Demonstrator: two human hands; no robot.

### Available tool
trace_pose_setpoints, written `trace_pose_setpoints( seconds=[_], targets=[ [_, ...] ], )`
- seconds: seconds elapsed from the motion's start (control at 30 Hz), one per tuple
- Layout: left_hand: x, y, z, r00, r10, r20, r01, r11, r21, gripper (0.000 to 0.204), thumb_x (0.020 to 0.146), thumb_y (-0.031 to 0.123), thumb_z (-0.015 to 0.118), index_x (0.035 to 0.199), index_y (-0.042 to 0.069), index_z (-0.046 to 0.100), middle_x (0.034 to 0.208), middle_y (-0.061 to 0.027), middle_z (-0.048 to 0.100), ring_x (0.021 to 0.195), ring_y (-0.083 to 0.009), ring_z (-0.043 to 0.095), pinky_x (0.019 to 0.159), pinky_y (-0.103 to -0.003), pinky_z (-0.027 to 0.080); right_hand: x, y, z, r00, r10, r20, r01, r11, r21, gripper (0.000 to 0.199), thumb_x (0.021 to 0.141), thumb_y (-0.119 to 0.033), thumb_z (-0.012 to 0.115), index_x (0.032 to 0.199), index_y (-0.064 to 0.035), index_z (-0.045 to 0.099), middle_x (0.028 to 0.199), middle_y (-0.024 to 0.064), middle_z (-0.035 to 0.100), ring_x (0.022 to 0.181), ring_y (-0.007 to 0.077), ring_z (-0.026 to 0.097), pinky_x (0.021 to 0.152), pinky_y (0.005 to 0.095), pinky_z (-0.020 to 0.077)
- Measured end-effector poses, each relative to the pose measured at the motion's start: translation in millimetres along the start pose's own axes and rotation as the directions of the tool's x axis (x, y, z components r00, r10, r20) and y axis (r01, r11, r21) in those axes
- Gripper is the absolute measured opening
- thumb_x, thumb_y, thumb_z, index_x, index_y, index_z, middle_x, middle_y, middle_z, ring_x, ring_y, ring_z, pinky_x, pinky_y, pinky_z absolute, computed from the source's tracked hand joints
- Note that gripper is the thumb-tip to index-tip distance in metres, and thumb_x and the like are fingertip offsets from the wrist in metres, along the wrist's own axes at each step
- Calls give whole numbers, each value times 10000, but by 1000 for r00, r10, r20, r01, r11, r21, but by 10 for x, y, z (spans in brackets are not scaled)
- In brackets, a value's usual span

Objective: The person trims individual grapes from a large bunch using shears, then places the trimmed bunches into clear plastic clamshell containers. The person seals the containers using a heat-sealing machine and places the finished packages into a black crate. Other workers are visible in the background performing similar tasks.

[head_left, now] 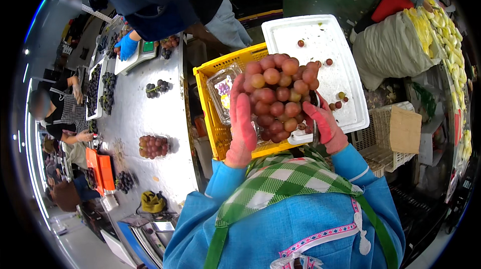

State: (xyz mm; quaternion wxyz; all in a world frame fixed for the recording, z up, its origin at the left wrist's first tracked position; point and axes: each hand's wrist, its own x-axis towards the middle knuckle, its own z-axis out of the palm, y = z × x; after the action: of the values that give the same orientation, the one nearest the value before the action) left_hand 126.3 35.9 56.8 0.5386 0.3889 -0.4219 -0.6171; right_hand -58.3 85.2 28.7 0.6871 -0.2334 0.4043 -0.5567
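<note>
Red grapes, pink gloves, blue sleeves.

At frame centre my hands, left [242,126] and right [324,124], wear pink gloves around a bunch of red-pink grapes [278,96]; my sleeves are bright blue, my apron [280,184] green-and-white check. Behind sit a yellow crate [214,113] and a white tray [325,43]. At left, the pale grey surface [135,113] carries dark purple grape bunches [157,87]; upper left, a co-worker's glove [126,47] is blue.

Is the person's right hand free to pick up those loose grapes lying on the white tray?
Probably not right now. The right hand is supporting the big bunch of red grapes, together with the left hand. The loose grapes lie close by on the white tray, unobstructed.
</note>
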Motion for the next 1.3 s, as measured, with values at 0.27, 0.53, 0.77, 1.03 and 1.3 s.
trace_pose_setpoints(
  seconds=[0.27,0.53,0.77,1.03,1.3],
  targets=[
    [-21,53,-99,982,141,130,-117,978,-174,481,968,210,481,1409,61,362,1375,-91,414,1243,-213,440,1073,-377,334,77,233,-323,968,66,243,-178,861,476,524,927,-246,585,1382,-59,404,1338,82,508,1225,219,507,1062,374,400],
    [-91,-167,-178,800,-233,553,454,838,-304,797,895,695,368,1445,119,344,1424,-84,433,1281,-244,454,1067,-388,377,47,297,-309,973,44,228,-144,884,444,457,925,-204,586,1345,-84,452,1270,67,550,1163,188,545,998,342,455],
    [-188,-356,-247,907,-247,341,380,828,-413,1019,776,838,328,1471,96,271,1487,-111,332,1345,-287,369,1094,-413,344,-48,-14,-25,990,35,136,-24,996,-83,575,870,-137,667,1384,-56,423,1260,25,546,1131,104,519,945,264,446],
    [9,-461,-336,819,-132,558,538,514,-668,804,870,648,433,1470,139,268,1530,-45,236,1406,-209,248,1111,-331,272,-340,-384,274,998,10,69,9,964,-265,568,877,-86,628,1395,-29,401,1280,59,532,1157,122,496,970,277,426],
    [-71,-359,-419,945,-178,273,294,827,-479,650,867,538,490,1370,147,361,1396,-20,343,1299,-173,340,1066,-312,311,-530,-478,-2,1000,-13,-19,3,896,-444,430,830,-30,630,1240,-39,499,1209,39,534,1123,128,504,940,283,427]
  ],
)
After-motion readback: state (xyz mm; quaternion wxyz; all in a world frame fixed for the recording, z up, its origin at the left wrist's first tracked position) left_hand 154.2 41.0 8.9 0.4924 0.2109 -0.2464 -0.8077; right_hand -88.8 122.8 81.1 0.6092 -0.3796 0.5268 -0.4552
